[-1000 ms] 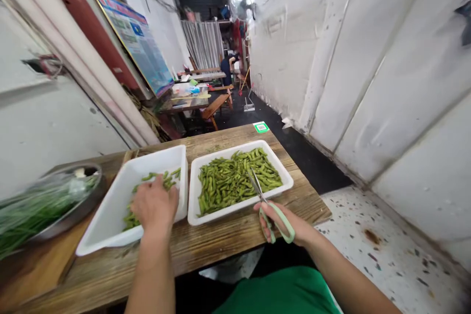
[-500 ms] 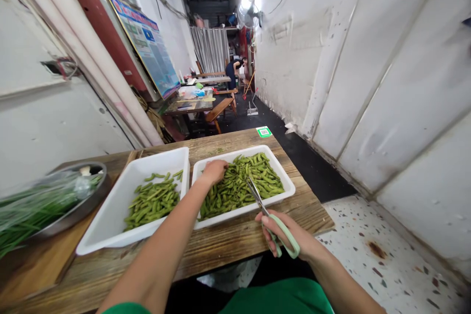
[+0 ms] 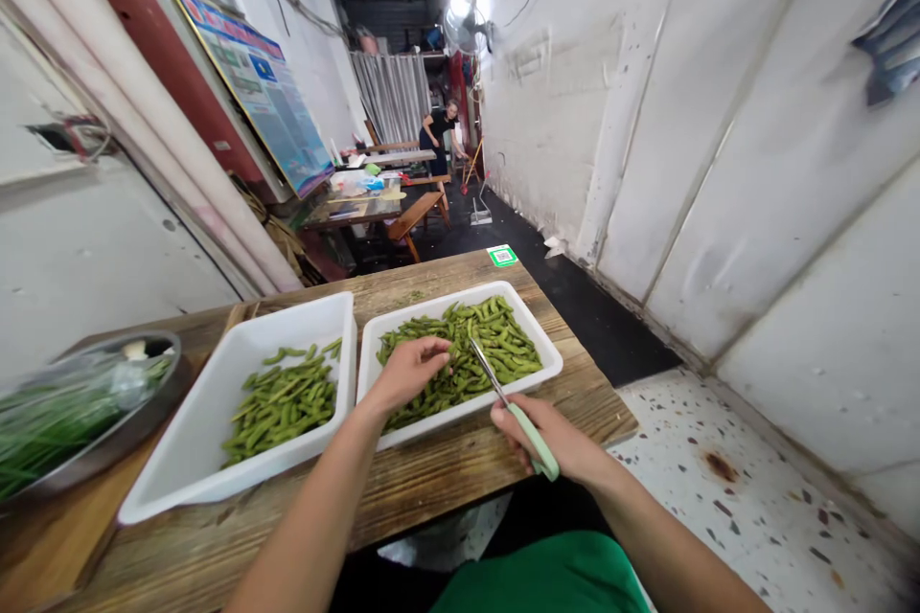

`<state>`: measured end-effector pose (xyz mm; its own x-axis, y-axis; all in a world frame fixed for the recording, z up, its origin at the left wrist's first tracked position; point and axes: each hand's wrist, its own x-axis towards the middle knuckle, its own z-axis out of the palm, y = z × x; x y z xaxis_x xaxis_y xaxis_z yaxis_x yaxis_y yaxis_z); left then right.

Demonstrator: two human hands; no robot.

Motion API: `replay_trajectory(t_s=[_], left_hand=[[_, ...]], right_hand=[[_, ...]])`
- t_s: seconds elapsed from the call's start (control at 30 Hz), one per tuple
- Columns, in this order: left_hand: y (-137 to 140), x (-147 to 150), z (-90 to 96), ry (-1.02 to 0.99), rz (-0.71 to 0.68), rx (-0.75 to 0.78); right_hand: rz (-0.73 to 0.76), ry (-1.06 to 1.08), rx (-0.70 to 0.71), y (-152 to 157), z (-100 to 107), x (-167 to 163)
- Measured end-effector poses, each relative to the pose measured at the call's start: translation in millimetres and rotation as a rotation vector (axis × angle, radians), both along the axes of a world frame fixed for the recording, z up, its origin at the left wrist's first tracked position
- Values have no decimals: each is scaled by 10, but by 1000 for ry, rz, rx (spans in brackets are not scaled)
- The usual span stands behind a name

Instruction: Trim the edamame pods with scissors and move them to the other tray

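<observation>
My left hand (image 3: 408,372) is over the right white tray (image 3: 553,362), fingers curled and pinched together at the tips. A green soybean pod seems to be between them, mostly hidden. Scissors (image 3: 538,443) with pale green handles are gripped in my right hand (image 3: 564,433) at the tray's near edge. Their blades look nearly closed and point away from me over the heap of green soybean pods (image 3: 503,330), close to my left fingertips. To the left, another white tray (image 3: 169,445) holds a smaller pile of pods (image 3: 287,407).
A metal bowl (image 3: 162,421) with bagged green stalks (image 3: 64,412) sits at the left on the wooden table (image 3: 424,493). A green QR card (image 3: 501,256) lies at the far edge. Farther back are a person (image 3: 438,139), a bench (image 3: 415,215) and another table (image 3: 359,209).
My left hand has come back from the far part of the pods toward the scissors. The scissor blades and handles have closed together. The person at the back has straightened up somewhat.
</observation>
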<state>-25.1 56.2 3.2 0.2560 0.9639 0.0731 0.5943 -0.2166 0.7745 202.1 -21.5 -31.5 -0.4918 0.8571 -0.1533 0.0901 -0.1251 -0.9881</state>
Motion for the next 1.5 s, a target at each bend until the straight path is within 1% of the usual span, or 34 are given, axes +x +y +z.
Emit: replay_trajectory(t_s=[0.1,0.23,0.37,0.53,0.63,0.7,0.77,0.87,0.93,1.0,1.1,1.23,1.5], left_hand=[[-196,104,5,-149,47,-89],[-311,186,43,-249,89,-158],[-334,206,43,-341,93,-222],[-339,210,-49,-485,109,-323],[-330,204,-111,-584,116,-412],[-315,196,-147,-648,122,-445],[-298,182,-178,-702,175,-401],[-283,153,-203,-776,346,-272],[-288,136,-196,-863,410,-276],[-301,127,-171,-962,407,-322],[-319,128,-131,-1038,411,-329],[-327,143,-109,-1048,415,-337],[-350,159,-88,-1023,362,-331]], right_hand=[[15,-97,36,27,23,-17],[25,-129,52,16,57,-49],[16,-128,46,-5,92,-79],[-10,-84,60,-5,108,-105],[-17,-66,6,-1,98,-131],[-16,-79,-23,0,94,-147],[-14,-67,-32,-6,93,-158],[-14,3,-71,-25,85,-172],[-6,51,-117,-40,66,-188],[15,82,-154,-53,42,-210],[31,83,-158,-62,26,-244],[21,57,-134,-52,56,-275],[14,42,-109,-25,89,-309]])
